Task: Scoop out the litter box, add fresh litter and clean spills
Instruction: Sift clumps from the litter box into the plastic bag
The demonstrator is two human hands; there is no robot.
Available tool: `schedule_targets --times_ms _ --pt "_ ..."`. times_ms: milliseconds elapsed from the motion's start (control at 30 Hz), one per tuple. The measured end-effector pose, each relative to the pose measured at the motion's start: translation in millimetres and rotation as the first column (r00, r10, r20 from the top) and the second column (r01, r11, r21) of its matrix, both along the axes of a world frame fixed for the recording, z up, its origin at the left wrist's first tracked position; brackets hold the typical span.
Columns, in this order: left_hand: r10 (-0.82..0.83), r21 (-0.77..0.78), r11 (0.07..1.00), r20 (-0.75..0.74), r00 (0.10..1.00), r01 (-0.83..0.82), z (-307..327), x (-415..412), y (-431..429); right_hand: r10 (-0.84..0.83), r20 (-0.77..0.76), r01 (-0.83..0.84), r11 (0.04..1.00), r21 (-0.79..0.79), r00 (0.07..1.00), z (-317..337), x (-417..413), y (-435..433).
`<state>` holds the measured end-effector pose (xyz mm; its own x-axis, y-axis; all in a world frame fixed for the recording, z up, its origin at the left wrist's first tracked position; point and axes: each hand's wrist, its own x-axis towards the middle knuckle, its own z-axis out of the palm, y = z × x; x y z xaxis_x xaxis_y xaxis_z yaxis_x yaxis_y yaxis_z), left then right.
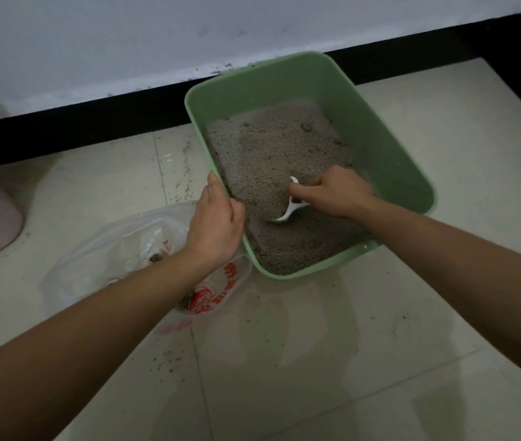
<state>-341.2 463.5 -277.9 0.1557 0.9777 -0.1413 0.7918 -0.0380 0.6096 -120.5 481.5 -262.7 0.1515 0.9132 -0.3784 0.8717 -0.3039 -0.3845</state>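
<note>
Dim, soft, edges bowed, hands blurred

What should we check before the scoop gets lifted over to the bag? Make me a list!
1. Box held steady: ok. The left hand grips the rim of the green litter box.
2. Scoop held firmly: ok. The right hand grips the white scoop.
3. Clump in the scoop: cannot tell. Its head is dug into the litter.
4. Bag close by: ok. The plastic bag lies right beside the box.
5. Floor clean: not ok. Spilled grains are scattered on the tiles.
</note>
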Motion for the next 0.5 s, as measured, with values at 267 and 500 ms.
schedule_targets --times_ms 267,500 --pt "0.0 0.006 1.0 0.024 1.0 0.0 -1 0 0 -0.054 -0.14 0.06 0.997 0.039 0.989 -7 15 -8" --pt "0.022 -0.002 1.0 0.032 0.999 -0.022 -4 -4 1 -0.148 -0.299 0.185 0.978 0.099 0.943 1 28 -11"
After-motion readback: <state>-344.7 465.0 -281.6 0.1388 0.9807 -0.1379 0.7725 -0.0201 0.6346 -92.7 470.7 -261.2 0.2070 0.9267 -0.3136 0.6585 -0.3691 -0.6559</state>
